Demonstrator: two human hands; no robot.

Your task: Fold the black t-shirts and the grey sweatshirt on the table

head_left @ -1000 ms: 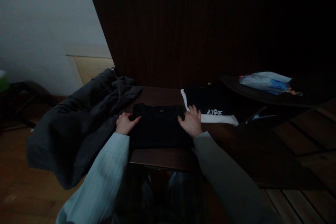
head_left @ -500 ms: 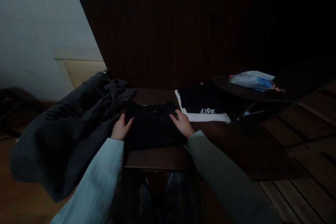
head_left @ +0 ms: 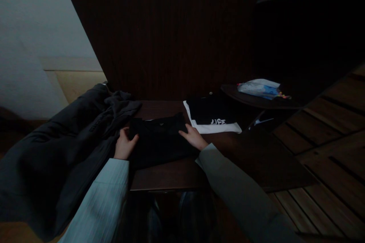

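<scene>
A folded black garment (head_left: 158,140) lies on a dark wooden table (head_left: 168,172) in front of me. My left hand (head_left: 124,145) grips its left edge, thumb on top and fingers tucked under. At the garment's right edge, my right hand (head_left: 191,137) is closed on the cloth, fingers curled over it. Just right of it sits a folded black and white shirt (head_left: 212,118) printed with white letters.
A large dark grey jacket (head_left: 62,148) is heaped over the table's left side and hangs off it. A plastic bag (head_left: 260,88) lies on a round dark side table (head_left: 256,100) at the right. Dark panelling rises behind; wooden floorboards run to the right.
Both hands went from lying flat beside the black garment to gripping its two side edges. The view has swung to the right.
</scene>
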